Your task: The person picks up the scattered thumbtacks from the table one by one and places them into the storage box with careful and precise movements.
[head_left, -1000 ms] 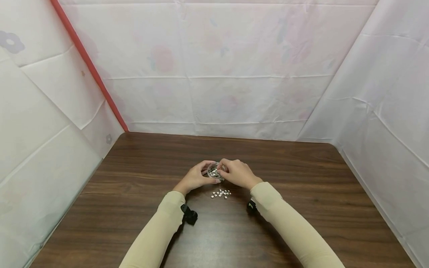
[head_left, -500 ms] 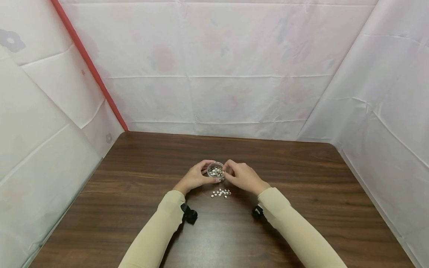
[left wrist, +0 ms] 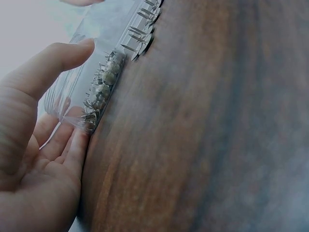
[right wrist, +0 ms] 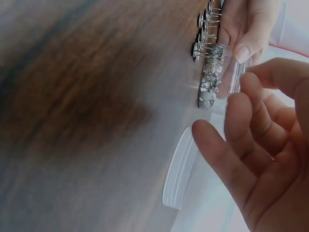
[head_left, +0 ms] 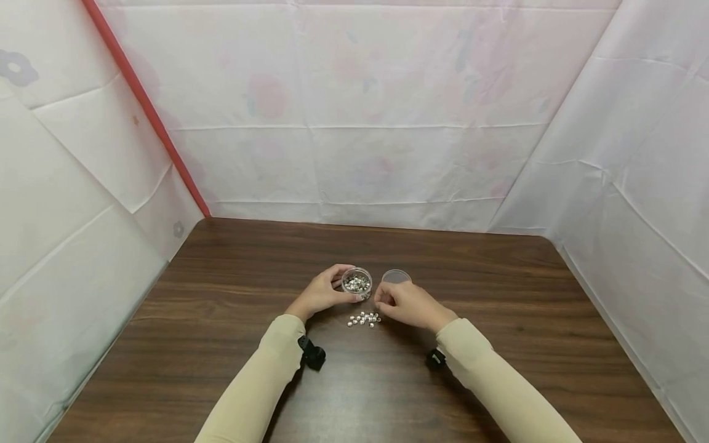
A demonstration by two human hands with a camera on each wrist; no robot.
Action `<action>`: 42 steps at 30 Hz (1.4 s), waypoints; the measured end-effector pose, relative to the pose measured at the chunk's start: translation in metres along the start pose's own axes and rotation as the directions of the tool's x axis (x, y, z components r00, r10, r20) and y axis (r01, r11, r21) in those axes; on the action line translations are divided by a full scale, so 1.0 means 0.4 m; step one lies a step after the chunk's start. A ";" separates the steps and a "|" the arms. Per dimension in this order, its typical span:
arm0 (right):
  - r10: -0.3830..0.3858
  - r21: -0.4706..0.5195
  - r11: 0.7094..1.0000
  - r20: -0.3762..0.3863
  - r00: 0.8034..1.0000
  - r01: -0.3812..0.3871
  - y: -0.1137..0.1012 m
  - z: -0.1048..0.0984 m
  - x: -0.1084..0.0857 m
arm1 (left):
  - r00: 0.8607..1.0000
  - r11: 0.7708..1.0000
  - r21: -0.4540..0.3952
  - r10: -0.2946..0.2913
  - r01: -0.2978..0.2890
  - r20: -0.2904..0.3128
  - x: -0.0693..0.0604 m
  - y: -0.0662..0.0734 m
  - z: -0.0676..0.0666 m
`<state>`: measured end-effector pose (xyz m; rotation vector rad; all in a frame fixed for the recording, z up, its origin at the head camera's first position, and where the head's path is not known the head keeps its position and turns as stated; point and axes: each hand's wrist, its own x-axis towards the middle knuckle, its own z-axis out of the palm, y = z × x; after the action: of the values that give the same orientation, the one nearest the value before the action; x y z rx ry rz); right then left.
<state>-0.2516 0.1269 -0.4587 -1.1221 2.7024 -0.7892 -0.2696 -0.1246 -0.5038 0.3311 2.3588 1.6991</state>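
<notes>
My left hand (head_left: 324, 293) grips a clear round jar (head_left: 357, 289) from its left side, fingers behind and thumb in front. Silver thumbtacks (head_left: 357, 283) cover the bottom of the jar; in the left wrist view, their points stick up at various angles. In front of the jar, several loose thumbtacks (head_left: 364, 319) lie on the table, points up in both wrist views. My right hand (head_left: 410, 304) hovers just right of the jar, with thumb and forefinger tips brought together. It appears to pinch a thumbtack, which the fingertips hide almost entirely.
A clear round lid (head_left: 396, 276) lies right of the jar, just behind my right hand; the right wrist view shows its rim (right wrist: 178, 169). The brown wooden table (head_left: 471, 264) meets white cloth walls (head_left: 354, 166) at the back and sides.
My right hand has come out of the jar and moved right and toward me, uncovering the lid behind it. The left hand and jar stay in place.
</notes>
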 end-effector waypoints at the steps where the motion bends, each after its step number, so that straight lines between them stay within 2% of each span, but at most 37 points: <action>1: 0.002 0.003 1.000 0.013 1.000 -0.002 0.000 0.000 -0.004 | 1.000 1.000 0.000 0.002 -0.002 -0.001 0.000 0.001 0.000; 11: -0.065 0.024 0.998 0.029 0.998 0.064 0.009 0.015 -0.024 | 1.000 1.000 -0.003 0.002 -0.002 -0.003 0.000 -0.004 0.000; 19: -0.079 -0.051 0.996 0.025 0.997 0.080 0.000 0.026 -0.031 | 1.000 1.000 -0.005 -0.003 0.003 -0.016 -0.001 -0.005 0.000; 28: -0.056 -0.117 0.991 0.032 0.998 0.059 -0.005 0.034 -0.032 | 1.000 1.000 0.008 -0.014 0.014 -0.001 -0.034 0.059 0.004; 30: -0.050 -0.125 0.991 0.031 0.998 0.053 -0.005 0.035 -0.032 | 1.000 1.000 0.010 -0.015 0.015 -0.004 -0.030 0.051 0.004; 35: -0.039 -0.131 0.990 0.026 0.999 0.042 -0.009 0.036 -0.032 | 1.000 1.000 0.003 -0.010 0.010 -0.019 -0.006 0.003 0.005; 42: -0.017 -0.132 0.991 0.022 1.000 0.020 -0.012 0.035 -0.033 | 1.000 1.000 -0.003 0.002 -0.002 -0.015 0.000 -0.009 0.001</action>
<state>-0.2352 0.1273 -0.4695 -1.1763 2.7667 -0.6045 -0.2696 -0.1254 -0.5073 0.3219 2.3671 1.7116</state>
